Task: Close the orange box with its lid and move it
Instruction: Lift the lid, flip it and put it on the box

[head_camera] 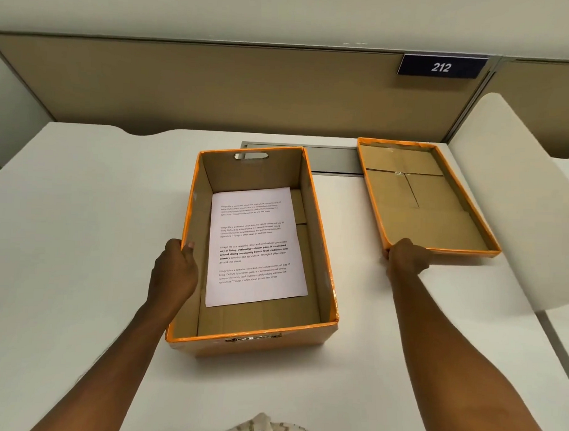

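Fingers (392, 253) of the right hand (407, 255) pinch the near left corner of the lid (426, 194), which lies upside down on the counter (82, 240), while the left hand (175, 269) clasps the left wall of the orange box (256, 338), thumb curled over the rim, a printed sheet (254, 246) lying flat inside. To do it well, I judge the lid should be lifted, flipped hollow-side down, and squared over all four rims. Brace the box until it seats.
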Demonstrator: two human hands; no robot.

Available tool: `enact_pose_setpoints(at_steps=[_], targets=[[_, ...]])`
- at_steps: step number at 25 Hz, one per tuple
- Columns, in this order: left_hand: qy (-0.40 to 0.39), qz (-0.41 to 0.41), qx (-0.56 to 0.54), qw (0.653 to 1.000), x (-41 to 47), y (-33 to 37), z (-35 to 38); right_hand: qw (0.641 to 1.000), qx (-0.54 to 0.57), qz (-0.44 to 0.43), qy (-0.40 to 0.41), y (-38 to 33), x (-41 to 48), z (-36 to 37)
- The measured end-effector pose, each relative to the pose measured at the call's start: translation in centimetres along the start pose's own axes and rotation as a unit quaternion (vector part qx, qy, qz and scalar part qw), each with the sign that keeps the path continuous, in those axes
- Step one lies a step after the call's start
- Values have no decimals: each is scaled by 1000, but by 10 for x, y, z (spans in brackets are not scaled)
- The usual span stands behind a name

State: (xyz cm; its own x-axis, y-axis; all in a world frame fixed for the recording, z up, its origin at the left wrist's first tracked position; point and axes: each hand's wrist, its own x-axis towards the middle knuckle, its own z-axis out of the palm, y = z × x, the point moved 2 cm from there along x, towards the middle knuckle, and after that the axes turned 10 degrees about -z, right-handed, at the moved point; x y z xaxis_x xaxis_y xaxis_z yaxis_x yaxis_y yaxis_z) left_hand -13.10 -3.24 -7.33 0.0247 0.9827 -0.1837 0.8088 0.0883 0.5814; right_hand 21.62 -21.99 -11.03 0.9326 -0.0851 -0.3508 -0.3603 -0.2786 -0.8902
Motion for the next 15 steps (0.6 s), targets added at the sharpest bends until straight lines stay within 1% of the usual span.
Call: enact_pose_setpoints(at_steps=[1,3,9,12,15], targets=[[0,1,-1,1000,-1,1,0,999,38,-6,30,0,-11,-2],[-2,3,-7,1000,-3,1,-2,995,67,-44,54,3,-22,-4],[-8,-4,-25,1000,-3,1,-4,985,123,-97,69,5,-70,-25],[-12,-11,-33,999,-3,1,-5,979,164,-109,56,0,-89,-41],[-3,-6,-45,999,-8,4,-8,982,143,-121,32,0,-109,-53]])
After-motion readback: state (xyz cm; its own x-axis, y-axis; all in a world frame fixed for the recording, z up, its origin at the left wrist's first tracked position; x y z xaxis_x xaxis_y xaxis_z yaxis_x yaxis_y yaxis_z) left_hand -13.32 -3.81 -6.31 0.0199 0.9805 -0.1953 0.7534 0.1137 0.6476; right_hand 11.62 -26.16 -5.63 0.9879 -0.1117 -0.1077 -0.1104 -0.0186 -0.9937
